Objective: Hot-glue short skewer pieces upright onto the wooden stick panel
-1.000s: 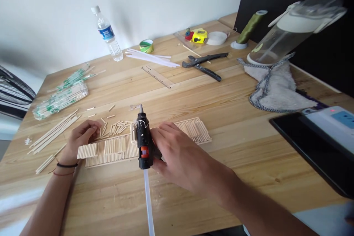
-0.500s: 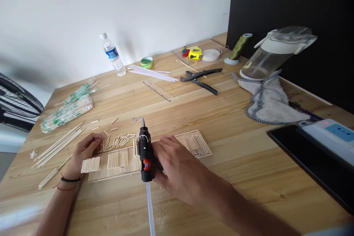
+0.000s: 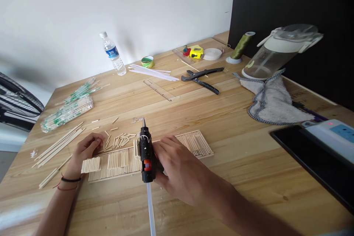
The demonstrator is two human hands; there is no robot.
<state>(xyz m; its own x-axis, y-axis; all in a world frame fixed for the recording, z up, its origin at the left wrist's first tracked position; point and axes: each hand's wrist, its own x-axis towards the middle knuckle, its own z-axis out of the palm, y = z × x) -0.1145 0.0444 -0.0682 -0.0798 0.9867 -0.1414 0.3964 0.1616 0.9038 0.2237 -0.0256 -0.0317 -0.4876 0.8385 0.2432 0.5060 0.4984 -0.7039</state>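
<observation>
A black glue gun [image 3: 145, 153] with an orange trigger stands over a flat panel of glued wooden sticks [image 3: 116, 162], a clear glue stick trailing from its back toward me. My right hand [image 3: 177, 167] wraps around the gun's grip. My left hand [image 3: 84, 151] rests with curled fingers on the panel's left end, beside a small block of short sticks [image 3: 91, 165]; what the fingers pinch is hidden. Loose short stick pieces [image 3: 118, 140] lie just behind the panel. A second part of the stick panel [image 3: 195, 143] extends to the right of my hand.
Long sticks [image 3: 59, 143] and packs of wrapped chopsticks [image 3: 68, 112] lie at left. Farther back are a water bottle [image 3: 112, 54], green tape roll [image 3: 147, 61], white rods [image 3: 152, 72], wooden ruler [image 3: 158, 89] and black cutters [image 3: 201, 77]. A jug [image 3: 279, 51] on a towel, thread spool [image 3: 240, 46] and dark tablet [image 3: 315, 162] stand at right.
The view tilted up between one second ago and half a second ago, so everything sits lower in frame. Both hands and the glue gun have stayed in place on the panel.
</observation>
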